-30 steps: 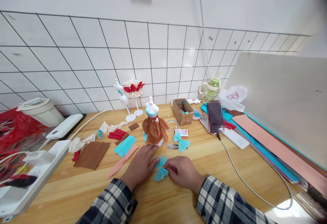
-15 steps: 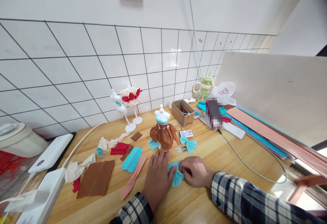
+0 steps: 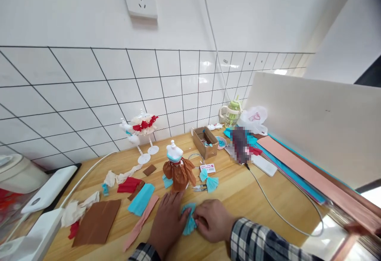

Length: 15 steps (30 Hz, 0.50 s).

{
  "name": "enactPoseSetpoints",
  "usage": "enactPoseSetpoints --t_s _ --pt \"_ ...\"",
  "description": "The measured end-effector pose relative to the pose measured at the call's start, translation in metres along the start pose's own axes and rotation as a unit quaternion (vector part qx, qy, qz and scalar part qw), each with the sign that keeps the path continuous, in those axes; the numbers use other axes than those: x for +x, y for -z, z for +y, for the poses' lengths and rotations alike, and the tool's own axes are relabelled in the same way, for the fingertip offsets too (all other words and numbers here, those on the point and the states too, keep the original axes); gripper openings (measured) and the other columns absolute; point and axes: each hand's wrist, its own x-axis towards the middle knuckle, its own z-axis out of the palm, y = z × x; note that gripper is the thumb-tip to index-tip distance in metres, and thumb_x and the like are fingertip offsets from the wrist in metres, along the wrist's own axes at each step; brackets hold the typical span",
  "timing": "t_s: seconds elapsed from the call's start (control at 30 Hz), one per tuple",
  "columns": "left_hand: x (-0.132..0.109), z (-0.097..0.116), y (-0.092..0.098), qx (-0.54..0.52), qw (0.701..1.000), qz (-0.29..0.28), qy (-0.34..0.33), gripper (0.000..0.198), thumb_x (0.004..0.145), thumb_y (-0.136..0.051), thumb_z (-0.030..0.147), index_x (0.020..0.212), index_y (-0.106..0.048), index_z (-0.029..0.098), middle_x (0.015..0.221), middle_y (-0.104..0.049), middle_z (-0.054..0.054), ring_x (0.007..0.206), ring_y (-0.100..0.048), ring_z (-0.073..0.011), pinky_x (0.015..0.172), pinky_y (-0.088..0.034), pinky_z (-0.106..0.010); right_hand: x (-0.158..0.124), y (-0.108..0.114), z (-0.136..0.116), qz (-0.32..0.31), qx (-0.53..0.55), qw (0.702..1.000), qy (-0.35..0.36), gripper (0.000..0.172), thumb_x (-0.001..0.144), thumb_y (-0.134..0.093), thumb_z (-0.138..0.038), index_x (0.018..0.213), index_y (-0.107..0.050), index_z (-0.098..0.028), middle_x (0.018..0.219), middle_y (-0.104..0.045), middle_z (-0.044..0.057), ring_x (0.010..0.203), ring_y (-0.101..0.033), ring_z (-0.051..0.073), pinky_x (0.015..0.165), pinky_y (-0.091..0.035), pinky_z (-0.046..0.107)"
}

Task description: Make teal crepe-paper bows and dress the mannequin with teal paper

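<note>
My left hand [image 3: 167,222] lies flat on the table with its fingers stretched forward. Its thumb rests on the edge of a gathered light-blue crepe paper piece [image 3: 188,227]. From the other side, my right hand [image 3: 213,220] pinches that piece between curled fingers. Just beyond my left fingertips stands a small white dress form [image 3: 174,152], wearing a blue band and a puffy brown paper skirt [image 3: 179,174]. Right of the skirt lie a blue paper bow [image 3: 211,183] and small thread snips [image 3: 200,188].
Paper scraps spread left, including a brown sheet [image 3: 97,222], a blue strip [image 3: 142,199] and a pink strip [image 3: 141,224]. Two dressed forms [image 3: 144,158] stand behind. A small box [image 3: 206,148], a green-lidded bottle [image 3: 232,113] and a cable [image 3: 275,202] are at right.
The view has tilted up and shifted right, so everything appears lower and farther left. The dress form now leans slightly in view. Both hands stay at the blue paper piece.
</note>
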Motion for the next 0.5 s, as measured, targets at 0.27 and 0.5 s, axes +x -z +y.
enactPoseSetpoints --t_s 0.27,0.5 --pt "-0.001 0.011 0.011 -0.022 0.998 -0.021 0.057 0.05 0.087 -0.052 0.043 0.135 -0.048 0.027 0.136 -0.055 -0.009 0.125 -0.049 -0.0303 0.107 -0.038 -0.05 0.001 -0.003 0.001 -0.055 -0.024 0.998 0.036 0.026 0.079 -0.055 -0.043 0.092 -0.057 -0.021 0.087 -0.066 0.005 0.079 -0.06 0.022 0.068 -0.04 0.03" --pt "0.002 0.02 0.016 -0.024 0.996 -0.032 0.08 0.053 0.086 -0.054 0.042 0.137 -0.045 0.03 0.135 -0.055 -0.007 0.124 -0.05 -0.0279 0.105 -0.04 -0.046 -0.01 -0.021 -0.007 -0.054 0.03 0.998 0.021 0.012 0.081 -0.055 -0.029 0.09 -0.058 -0.021 0.088 -0.066 0.005 0.084 -0.057 0.023 0.072 -0.041 0.033"
